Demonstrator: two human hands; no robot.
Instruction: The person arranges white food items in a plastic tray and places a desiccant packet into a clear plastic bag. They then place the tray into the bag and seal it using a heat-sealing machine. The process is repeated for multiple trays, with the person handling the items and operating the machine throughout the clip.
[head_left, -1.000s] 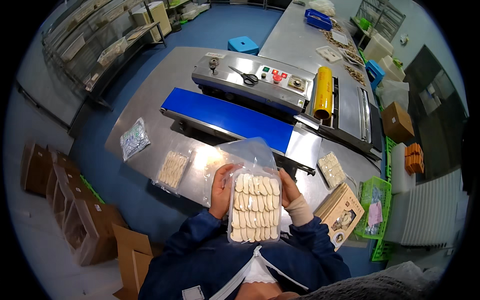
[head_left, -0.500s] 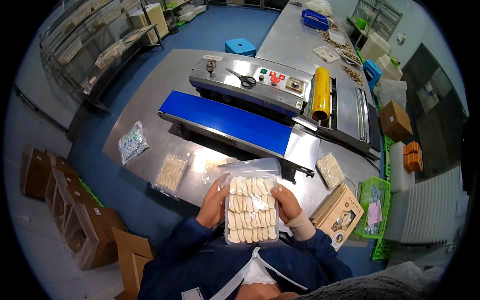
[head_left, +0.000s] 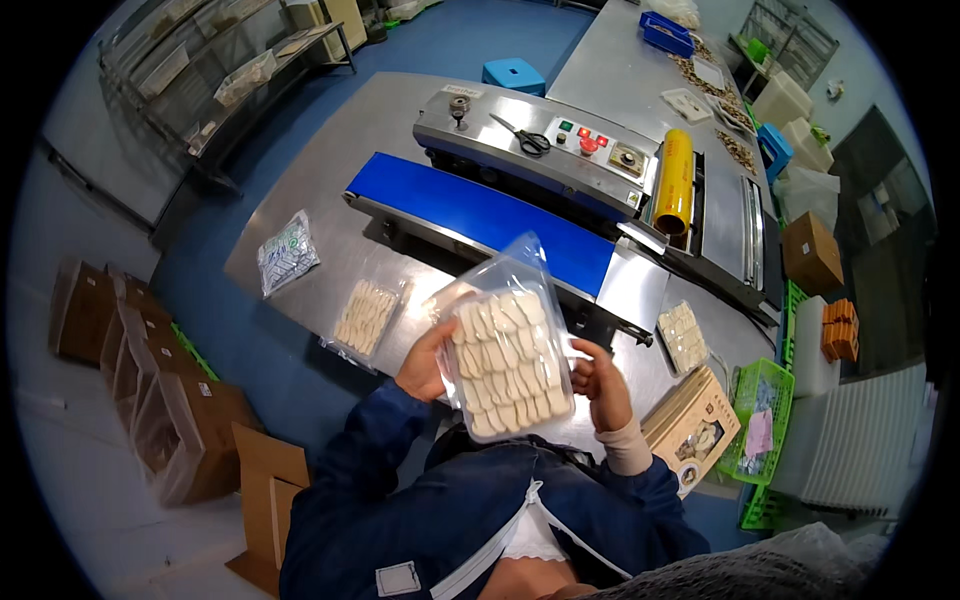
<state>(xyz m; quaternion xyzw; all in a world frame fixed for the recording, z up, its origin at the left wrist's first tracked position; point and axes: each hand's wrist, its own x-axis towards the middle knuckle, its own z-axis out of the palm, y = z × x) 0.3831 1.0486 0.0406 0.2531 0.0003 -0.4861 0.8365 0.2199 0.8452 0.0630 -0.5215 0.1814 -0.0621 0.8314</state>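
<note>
Above the near table edge I hold a clear plastic tray of pale slices (head_left: 512, 365) in a clear bag, tilted, its loose film end pointing up and away. My left hand (head_left: 426, 362) is closed on its left edge. At the right edge, my right hand (head_left: 600, 385) has its fingers curled, the fingertips against the wrapping. A similar bagged tray (head_left: 366, 318) lies on the steel table to the left, and another packed tray (head_left: 683, 338) to the right. Next to the right arm stand cardboard boxes with a picture window (head_left: 690, 430).
Beyond the tray stands a sealing machine (head_left: 530, 150) with a blue conveyor belt (head_left: 480, 215) and scissors (head_left: 535, 143) on top. A yellow film roll (head_left: 676, 180) sits at its right. A packet (head_left: 289, 254) lies far left; a green basket (head_left: 762, 420) stands right, cartons (head_left: 205, 420) lower left.
The bagged tray has tilted, its top swinging up and its lower end turning to the right. My right hand has shifted from flat along the edge to curled fingertips. The view has moved slightly left.
</note>
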